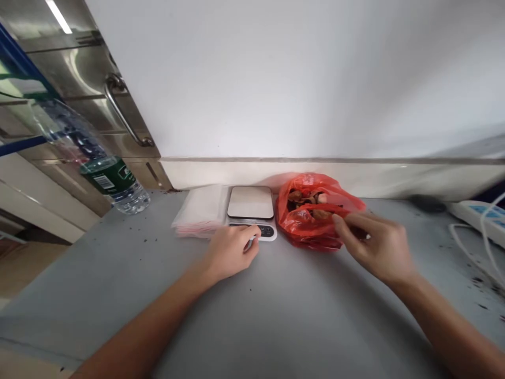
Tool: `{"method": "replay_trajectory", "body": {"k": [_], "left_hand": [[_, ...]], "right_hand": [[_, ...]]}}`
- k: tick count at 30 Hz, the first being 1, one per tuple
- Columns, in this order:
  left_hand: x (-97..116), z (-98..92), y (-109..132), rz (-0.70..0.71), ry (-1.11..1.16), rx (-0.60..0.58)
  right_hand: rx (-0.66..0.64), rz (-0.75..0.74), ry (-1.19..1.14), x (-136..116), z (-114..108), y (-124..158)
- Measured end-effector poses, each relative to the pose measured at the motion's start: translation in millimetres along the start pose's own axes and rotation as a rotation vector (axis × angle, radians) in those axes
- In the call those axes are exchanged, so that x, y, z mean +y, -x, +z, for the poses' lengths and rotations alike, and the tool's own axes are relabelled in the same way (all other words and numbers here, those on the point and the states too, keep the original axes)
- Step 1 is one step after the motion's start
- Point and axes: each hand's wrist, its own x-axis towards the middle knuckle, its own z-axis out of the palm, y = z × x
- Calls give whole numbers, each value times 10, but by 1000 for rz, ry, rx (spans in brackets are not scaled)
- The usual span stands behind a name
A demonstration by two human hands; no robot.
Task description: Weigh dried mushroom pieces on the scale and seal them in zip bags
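A small kitchen scale (250,204) with a pale flat platform stands against the wall. My left hand (232,251) rests at its front edge, fingers curled in with nothing seen in them, and covers part of the dark button panel. To the right of the scale sits a red plastic bag (305,229), its mouth open. Brown, dried-looking pieces (303,199) lie inside; their kind is unclear. My right hand (376,245) pinches the bag's right rim between thumb and fingers. A stack of clear plastic bags (203,208) with pink edges lies left of the scale.
On the left stands a large clear plastic bottle (108,176) with a green label. At the far right are a white power strip (483,218), white cables and a dark object (428,203). A white wall (292,79) closes off the back of the grey table (252,326). Dark crumbs are scattered about.
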Motion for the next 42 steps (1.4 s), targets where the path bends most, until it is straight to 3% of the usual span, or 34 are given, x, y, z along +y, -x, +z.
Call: {"method": "replay_trajectory", "body": {"k": [6, 12, 20, 26, 42], "left_hand": [[-30, -49, -15, -74, -60, -14], [-66, -176, -18, -126, -7, 82], [-16, -107, -6, -21, -13, 95], [-20, -85, -9, -15, -14, 77], [-53, -23, -5, 62, 68, 207]], "right_hand": [[-12, -49, -4, -41, 14, 25], [85, 57, 55, -59, -10, 18], [-14, 231, 26, -58, -15, 66], [-45, 223, -73, -75, -18, 42], [-20, 225, -88, -28, 33, 96]]}}
